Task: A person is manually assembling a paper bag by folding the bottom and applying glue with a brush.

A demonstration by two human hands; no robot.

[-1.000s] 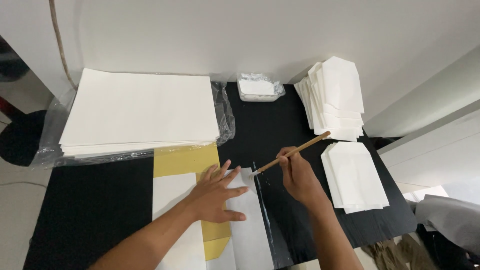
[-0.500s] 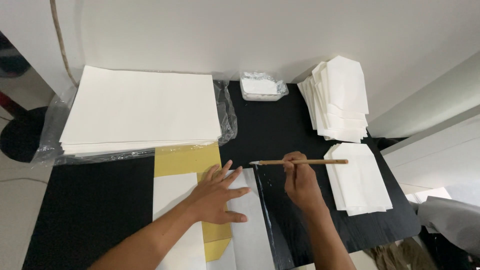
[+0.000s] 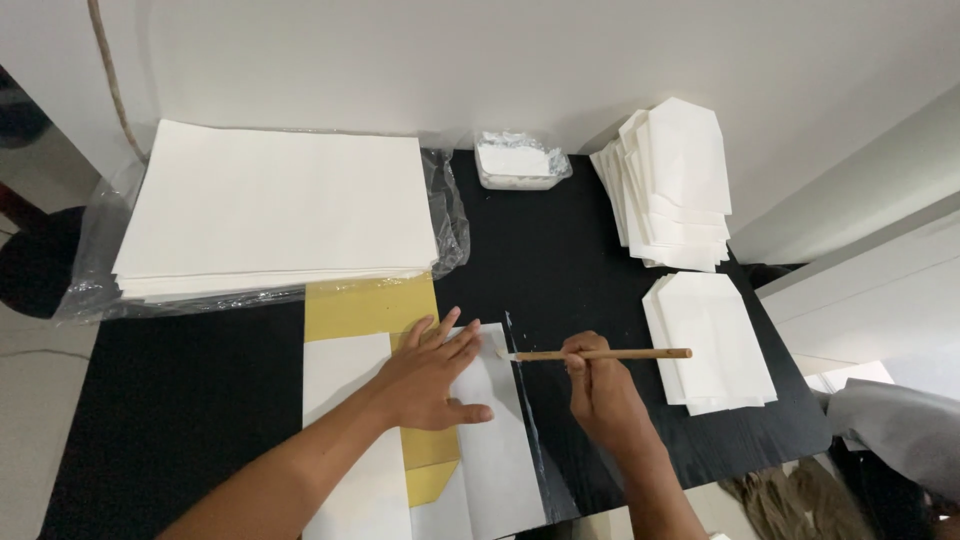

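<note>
Swinging level, the wooden brush (image 3: 603, 354) in your right hand (image 3: 598, 392) now lies almost parallel to the near table edge; a second ago its free end pointed up and away toward the stacks at the back right. Its long axis runs left to right, with the pale bristle tip at the left, reaching past your knuckles to touch the right edge of the white folded sheet (image 3: 492, 420), and the bare handle end projecting to the right of your fist toward the small stack of folded white bags (image 3: 712, 340). Your right fingers are closed around the handle near its middle. Your left hand (image 3: 430, 378) has not shifted: it rests flat with fingers spread on the sheet, just left of the brush tip, pinning the white paper over the yellow backing sheet (image 3: 370, 308). A thin wet streak (image 3: 527, 400) runs along the black table (image 3: 200, 400) beside the sheet's edge, directly under the tip. Judged from this, the turn places the bristles on the paper's margin for a paste stroke. Beyond your right hand sits the shallow paste tray (image 3: 518, 165).
</note>
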